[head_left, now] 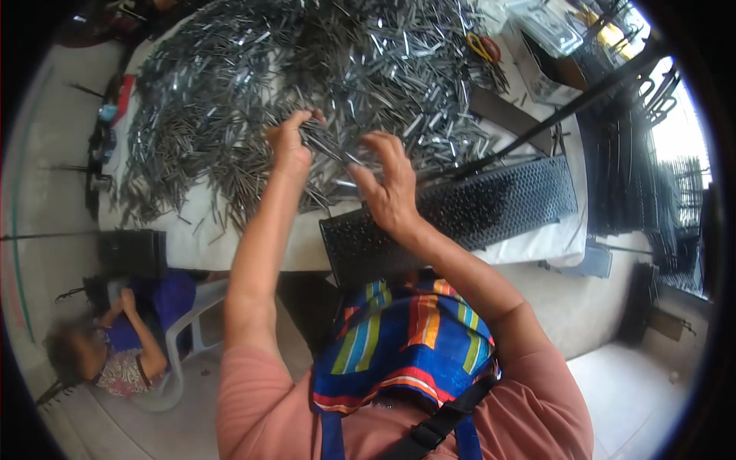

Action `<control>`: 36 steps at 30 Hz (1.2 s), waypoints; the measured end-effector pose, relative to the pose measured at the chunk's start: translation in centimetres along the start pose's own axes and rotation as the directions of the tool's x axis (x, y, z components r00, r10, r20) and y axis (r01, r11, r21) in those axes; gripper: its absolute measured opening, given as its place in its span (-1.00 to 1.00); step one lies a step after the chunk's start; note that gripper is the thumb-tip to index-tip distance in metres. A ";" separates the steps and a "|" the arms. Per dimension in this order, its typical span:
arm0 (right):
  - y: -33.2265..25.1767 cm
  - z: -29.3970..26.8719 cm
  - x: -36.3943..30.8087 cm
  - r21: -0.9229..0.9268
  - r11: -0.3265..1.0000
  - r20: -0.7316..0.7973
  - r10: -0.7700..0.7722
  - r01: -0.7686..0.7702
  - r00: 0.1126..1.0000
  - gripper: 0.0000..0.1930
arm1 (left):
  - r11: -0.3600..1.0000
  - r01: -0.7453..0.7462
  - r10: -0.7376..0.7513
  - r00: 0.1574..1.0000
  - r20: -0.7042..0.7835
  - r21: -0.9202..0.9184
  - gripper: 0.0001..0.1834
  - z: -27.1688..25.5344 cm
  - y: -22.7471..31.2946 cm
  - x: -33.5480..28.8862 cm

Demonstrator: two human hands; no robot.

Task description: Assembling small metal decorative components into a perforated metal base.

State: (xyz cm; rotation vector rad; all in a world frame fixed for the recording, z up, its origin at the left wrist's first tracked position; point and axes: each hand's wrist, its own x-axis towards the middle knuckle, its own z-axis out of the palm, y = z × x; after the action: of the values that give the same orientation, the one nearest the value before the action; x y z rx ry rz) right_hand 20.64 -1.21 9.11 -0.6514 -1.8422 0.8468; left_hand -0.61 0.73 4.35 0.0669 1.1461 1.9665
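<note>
My left hand is closed around a bunch of thin dark metal strips, which stick out toward the right. Just beside their ends is my right hand, its thumb and fingers apart and slightly blurred; I see nothing held in it. Beyond both hands a wide heap of loose metal strips, some shiny and some dull, covers much of the white-topped table. Under my right wrist lies a long black perforated metal panel along the table's near edge.
A dark bar slants across the right side above the panel. An open box and a yellow-and-red item are at the back right. Black metal racks stand at right. Another person sits at lower left on a white chair.
</note>
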 end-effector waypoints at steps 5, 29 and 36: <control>5.4 5.5 1.8 0.702 0.149 0.247 0.866 -0.696 0.435 -0.60 | 0.975 -0.219 0.219 0.976 0.010 0.036 -0.79 4.3 -0.8 -5.1; 6.4 8.8 4.4 0.400 -0.173 0.746 0.632 -0.900 0.209 -0.66 | 0.830 0.433 -0.557 0.679 0.478 0.352 -0.53 -6.6 0.0 -6.9; 8.8 9.5 3.5 0.026 0.770 0.217 0.618 -0.638 0.755 -0.71 | 0.663 0.419 -0.699 0.644 0.312 0.621 -0.69 -8.6 1.9 -7.3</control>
State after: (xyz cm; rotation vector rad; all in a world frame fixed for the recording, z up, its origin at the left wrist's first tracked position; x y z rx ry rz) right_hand 11.13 4.24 1.33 -1.1990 -1.7427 1.4825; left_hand -0.70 -10.66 3.28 0.4357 1.0814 0.9302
